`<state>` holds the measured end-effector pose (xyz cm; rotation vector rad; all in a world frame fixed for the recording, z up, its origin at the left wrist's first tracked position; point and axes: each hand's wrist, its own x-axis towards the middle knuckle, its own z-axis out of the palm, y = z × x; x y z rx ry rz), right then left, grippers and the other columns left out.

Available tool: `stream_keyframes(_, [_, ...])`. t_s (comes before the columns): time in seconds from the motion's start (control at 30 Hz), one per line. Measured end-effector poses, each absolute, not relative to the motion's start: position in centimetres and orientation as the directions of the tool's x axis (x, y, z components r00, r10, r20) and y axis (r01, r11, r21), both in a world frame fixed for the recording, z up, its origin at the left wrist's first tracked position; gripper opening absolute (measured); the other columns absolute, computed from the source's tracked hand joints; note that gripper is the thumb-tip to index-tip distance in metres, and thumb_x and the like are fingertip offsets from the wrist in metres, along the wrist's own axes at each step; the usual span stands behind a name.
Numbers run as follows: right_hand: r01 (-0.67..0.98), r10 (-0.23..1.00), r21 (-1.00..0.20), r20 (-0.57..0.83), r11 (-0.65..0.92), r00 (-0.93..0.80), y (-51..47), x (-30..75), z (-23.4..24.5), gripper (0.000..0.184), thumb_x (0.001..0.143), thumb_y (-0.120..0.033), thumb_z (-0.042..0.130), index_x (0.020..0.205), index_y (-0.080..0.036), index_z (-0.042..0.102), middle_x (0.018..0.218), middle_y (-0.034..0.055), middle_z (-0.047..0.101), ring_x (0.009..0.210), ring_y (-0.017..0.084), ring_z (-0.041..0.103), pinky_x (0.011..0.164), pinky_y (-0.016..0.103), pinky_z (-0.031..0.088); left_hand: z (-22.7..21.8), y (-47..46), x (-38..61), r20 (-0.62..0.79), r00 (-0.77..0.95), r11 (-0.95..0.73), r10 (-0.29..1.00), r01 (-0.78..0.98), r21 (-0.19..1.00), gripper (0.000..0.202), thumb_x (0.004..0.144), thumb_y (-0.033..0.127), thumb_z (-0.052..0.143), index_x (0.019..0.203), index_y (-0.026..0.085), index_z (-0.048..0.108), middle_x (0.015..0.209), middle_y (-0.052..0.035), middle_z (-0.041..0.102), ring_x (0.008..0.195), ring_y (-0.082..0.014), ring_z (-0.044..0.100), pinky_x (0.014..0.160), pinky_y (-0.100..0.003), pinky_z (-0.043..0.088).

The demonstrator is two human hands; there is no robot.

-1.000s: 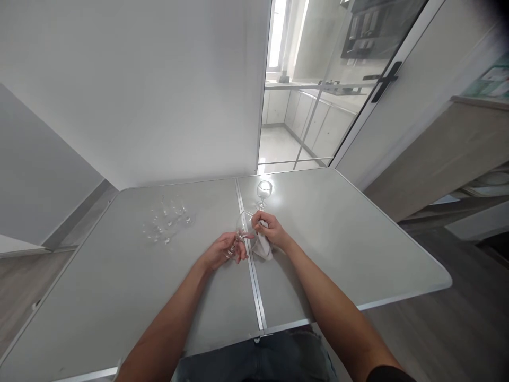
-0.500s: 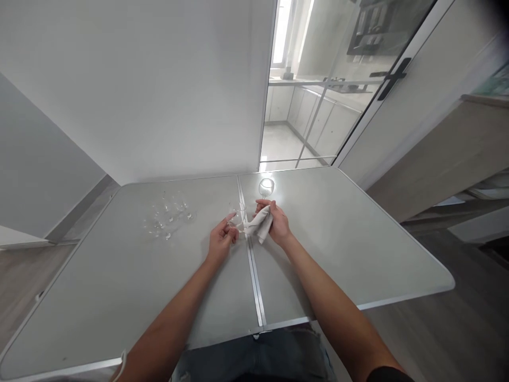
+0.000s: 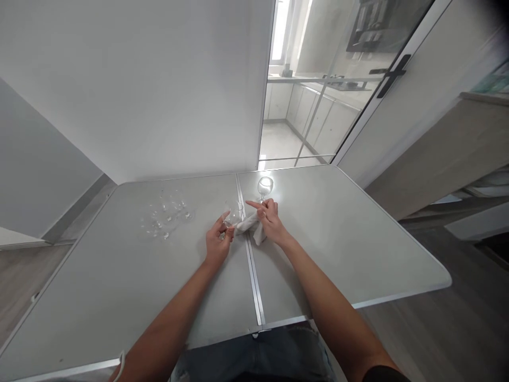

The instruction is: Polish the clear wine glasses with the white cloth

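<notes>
My left hand [image 3: 217, 240] pinches the stem of a clear wine glass [image 3: 233, 213] above the middle of the grey table [image 3: 119, 286]. My right hand [image 3: 269, 218] grips a white cloth [image 3: 251, 225], one end of which lies against the glass bowl; its forefinger points left. Just behind my right hand a second clear wine glass [image 3: 264, 187] stands upright on the table. A cluster of several clear glasses [image 3: 166, 218] sits to the left, apart from both hands.
A metal seam [image 3: 253, 281] runs down the middle of the table. A white wall stands behind it, with a glass sliding door [image 3: 318, 106] into a kitchen at the back right. A wooden counter [image 3: 437, 154] is on the right.
Both hands moved away from me with the glass and the cloth. The glass has turned in my left hand and the cloth end now lies against its bowl.
</notes>
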<state>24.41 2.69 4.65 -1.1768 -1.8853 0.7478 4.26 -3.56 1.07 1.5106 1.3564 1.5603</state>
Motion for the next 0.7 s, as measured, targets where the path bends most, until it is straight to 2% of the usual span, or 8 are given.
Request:
stream_keyframes(0.1, [0.496, 0.861, -0.712, 0.332, 0.497, -0.386, 2.8, 24.9, 4.7, 0.060, 0.099, -0.065, 0.027, 0.141, -0.033, 0.058, 0.093, 0.0056, 0.053, 0.091, 0.022, 0.054, 0.098, 0.041, 0.042, 1.2, -3.5, 4.3, 0.382, -0.185, -0.328, 0.906, 0.266, 0.906, 0.055, 0.092, 0.044, 0.062, 0.140, 0.018, 0.056, 0.060, 0.0058, 0.053, 0.054, -0.0093, 0.048, 0.065, -0.024, 0.045])
stream_keyframes(0.17, [0.454, 0.866, -0.754, 0.309, 0.475, -0.392, 2.9, 25.0, 4.6, 0.060, 0.100, -0.062, 0.029, 0.143, -0.029, 0.055, 0.082, 0.0037, 0.056, 0.081, 0.021, 0.056, 0.089, 0.038, 0.046, 1.3, -3.5, 4.4, 0.380, -0.180, -0.325, 0.907, 0.276, 0.905, 0.056, 0.092, 0.046, 0.061, 0.140, 0.017, 0.056, 0.060, 0.0055, 0.054, 0.054, -0.0095, 0.048, 0.065, -0.024, 0.044])
stream_keyframes(0.27, [0.400, 0.914, -0.834, 0.270, 0.380, -0.304, 3.1, 24.8, 4.0, 0.062, 0.100, -0.063, 0.033, 0.144, -0.025, 0.054, 0.064, -0.0008, 0.055, 0.066, 0.019, 0.055, 0.079, 0.035, 0.047, 1.5, -3.4, 4.5, 0.368, -0.180, -0.309, 0.912, 0.290, 0.906, 0.058, 0.091, 0.048, 0.062, 0.140, 0.016, 0.057, 0.060, 0.0050, 0.054, 0.055, -0.0102, 0.048, 0.065, -0.025, 0.044])
stream_keyframes(0.33, [0.326, 0.935, -0.884, 0.268, 0.334, -0.231, 3.2, 24.5, 3.6, 0.064, 0.098, -0.064, 0.035, 0.142, -0.022, 0.057, 0.069, 0.0007, 0.062, 0.071, 0.020, 0.059, 0.081, 0.035, 0.047, 1.4, -3.4, 4.5, 0.357, -0.189, -0.294, 0.915, 0.294, 0.909, 0.060, 0.090, 0.049, 0.063, 0.139, 0.016, 0.058, 0.059, 0.0050, 0.054, 0.055, -0.0104, 0.047, 0.065, -0.025, 0.044])
stream_keyframes(0.4, [0.224, 0.955, -0.931, 0.261, 0.288, -0.141, 3.3, 24.3, 3.3, 0.065, 0.097, -0.066, 0.036, 0.137, -0.021, 0.061, 0.091, 0.0062, 0.071, 0.089, 0.023, 0.063, 0.088, 0.036, 0.047, 1.2, -3.3, 4.5, 0.346, -0.184, -0.287, 0.920, 0.285, 0.915, 0.061, 0.089, 0.049, 0.064, 0.139, 0.016, 0.058, 0.058, 0.0050, 0.053, 0.054, -0.0105, 0.046, 0.064, -0.025, 0.044])
stream_keyframes(0.5, [0.110, 0.979, -0.973, 0.200, 0.201, -0.025, 3.5, 24.2, 3.1, 0.066, 0.096, -0.068, 0.037, 0.131, -0.020, 0.065, 0.114, 0.0105, 0.070, 0.106, 0.025, 0.062, 0.092, 0.036, 0.047, 1.0, -3.2, 4.4, 0.333, -0.132, -0.281, 0.934, 0.307, 0.909, 0.060, 0.090, 0.049, 0.062, 0.139, 0.015, 0.058, 0.059, 0.0047, 0.053, 0.054, -0.0100, 0.045, 0.062, -0.024, 0.042])
stream_keyframes(0.57, [0.089, 0.978, -0.976, 0.204, 0.200, 0.036, 3.5, 24.4, 3.4, 0.067, 0.095, -0.068, 0.039, 0.133, -0.019, 0.063, 0.113, 0.0108, 0.070, 0.104, 0.025, 0.062, 0.090, 0.036, 0.048, 0.8, -3.2, 4.4, 0.342, -0.080, -0.291, 0.936, 0.372, 0.881, 0.058, 0.092, 0.047, 0.060, 0.139, 0.014, 0.059, 0.060, 0.0047, 0.052, 0.055, -0.0096, 0.044, 0.062, -0.023, 0.041])
stream_keyframes(0.7, [0.157, 0.938, -0.933, 0.338, 0.325, 0.069, 3.0, 24.8, 4.5, 0.064, 0.095, -0.063, 0.044, 0.142, -0.021, 0.054, 0.103, 0.0091, 0.069, 0.092, 0.022, 0.063, 0.080, 0.034, 0.051, 0.4, -3.1, 4.3, 0.375, -0.014, -0.309, 0.927, 0.537, 0.785, 0.054, 0.093, 0.045, 0.058, 0.138, 0.015, 0.059, 0.061, 0.0052, 0.051, 0.057, -0.0093, 0.043, 0.063, -0.022, 0.039])
